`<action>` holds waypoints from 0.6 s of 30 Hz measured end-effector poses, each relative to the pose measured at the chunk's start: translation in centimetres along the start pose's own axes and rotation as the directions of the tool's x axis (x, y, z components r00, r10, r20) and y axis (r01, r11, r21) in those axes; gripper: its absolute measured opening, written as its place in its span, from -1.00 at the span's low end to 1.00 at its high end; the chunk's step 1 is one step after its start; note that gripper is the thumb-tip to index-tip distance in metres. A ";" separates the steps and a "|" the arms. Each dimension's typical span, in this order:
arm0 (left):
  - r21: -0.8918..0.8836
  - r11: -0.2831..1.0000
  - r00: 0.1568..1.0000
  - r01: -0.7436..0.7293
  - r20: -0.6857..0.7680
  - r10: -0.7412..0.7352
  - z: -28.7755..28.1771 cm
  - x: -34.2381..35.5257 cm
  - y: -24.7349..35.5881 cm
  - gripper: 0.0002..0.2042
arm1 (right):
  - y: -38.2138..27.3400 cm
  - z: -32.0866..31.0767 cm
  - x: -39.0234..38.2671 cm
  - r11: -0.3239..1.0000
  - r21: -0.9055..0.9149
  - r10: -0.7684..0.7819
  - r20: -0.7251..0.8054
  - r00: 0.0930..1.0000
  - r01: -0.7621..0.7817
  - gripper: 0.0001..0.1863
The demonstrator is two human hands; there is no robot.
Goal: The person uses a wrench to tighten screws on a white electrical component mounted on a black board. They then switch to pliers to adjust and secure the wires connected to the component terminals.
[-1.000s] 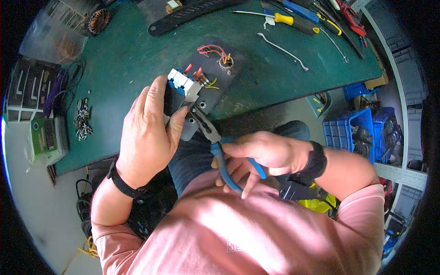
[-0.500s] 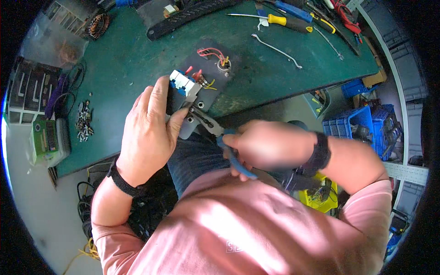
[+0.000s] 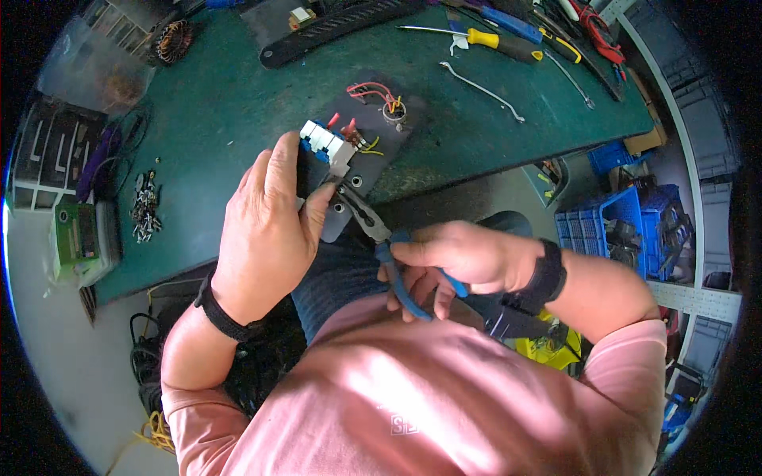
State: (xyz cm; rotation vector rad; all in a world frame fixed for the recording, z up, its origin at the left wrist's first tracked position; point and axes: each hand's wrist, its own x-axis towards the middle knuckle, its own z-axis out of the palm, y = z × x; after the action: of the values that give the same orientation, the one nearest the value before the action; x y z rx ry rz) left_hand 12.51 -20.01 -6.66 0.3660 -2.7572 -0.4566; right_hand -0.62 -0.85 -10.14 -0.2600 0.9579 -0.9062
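A dark grey mounting plate lies at the table's near edge, its near end jutting over it. On it sits a white and blue block like a breaker or terminal unit, with short red and yellow wires beside it. My left hand grips the plate and block from the left, thumb near the block's lower end. My right hand holds blue-handled pliers, fingers loosely around the spread handles. The plier jaws reach the plate beside my left thumb; what they touch is too small to tell. A round wired part sits farther up the plate.
On the green table lie a wrench, a yellow-handled screwdriver, a black slotted bar and a pile of small screws. Blue crates stand at right, a yellow bin below.
The plier handles are farther apart and my right hand's fingers have loosened around them. Plate, block and left hand appear slightly farther right, as does the bench.
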 end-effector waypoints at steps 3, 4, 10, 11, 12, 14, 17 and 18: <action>0.009 1.000 1.000 -0.004 -0.015 0.004 0.1 -0.2 0.2 -0.46 | 0.5 1.1 0.0 0.999 0.004 -0.035 -0.104 0.994 0.036 -0.56; 0.012 1.000 1.000 -0.006 -0.018 0.006 0.1 -0.2 0.3 -0.46 | 0.6 0.9 0.0 0.999 -0.031 -0.043 -0.125 0.991 0.040 -0.56; 0.030 0.999 1.000 -0.012 0.016 0.012 -0.2 0.1 0.1 -0.46 | -4.3 -0.9 -1.2 0.856 -0.449 0.159 -0.245 0.956 -0.257 -0.53; 0.034 0.999 1.000 -0.021 0.004 0.021 -0.2 0.0 0.1 -0.46 | -5.3 -1.2 -1.5 0.851 -0.455 0.180 -0.213 0.960 -0.261 -0.53; 0.037 0.999 1.000 -0.029 -0.007 0.029 -0.1 0.0 0.0 -0.46 | -6.1 -1.4 -1.8 0.847 -0.462 0.202 -0.182 0.962 -0.265 -0.52; 0.034 0.999 0.999 -0.026 -0.019 0.027 -0.1 0.0 0.1 -0.46 | -6.7 -2.0 -1.9 0.840 -0.479 0.209 -0.148 0.967 -0.255 -0.51; 0.014 1.000 1.000 -0.006 -0.023 0.006 0.0 -0.1 0.1 -0.47 | -5.8 -2.4 -1.7 0.862 -0.467 0.179 -0.084 0.980 -0.197 -0.50; 0.009 1.000 0.999 -0.005 -0.033 0.005 0.1 0.0 0.1 -0.47 | -5.2 -1.7 -1.7 0.875 -0.441 0.162 -0.119 0.980 -0.198 -0.51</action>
State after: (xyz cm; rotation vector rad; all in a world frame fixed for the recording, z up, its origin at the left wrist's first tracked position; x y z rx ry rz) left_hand 12.50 -19.91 -6.74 0.3654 -2.7285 -0.4325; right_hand -5.25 -2.44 -7.14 -0.5242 1.2422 -0.5141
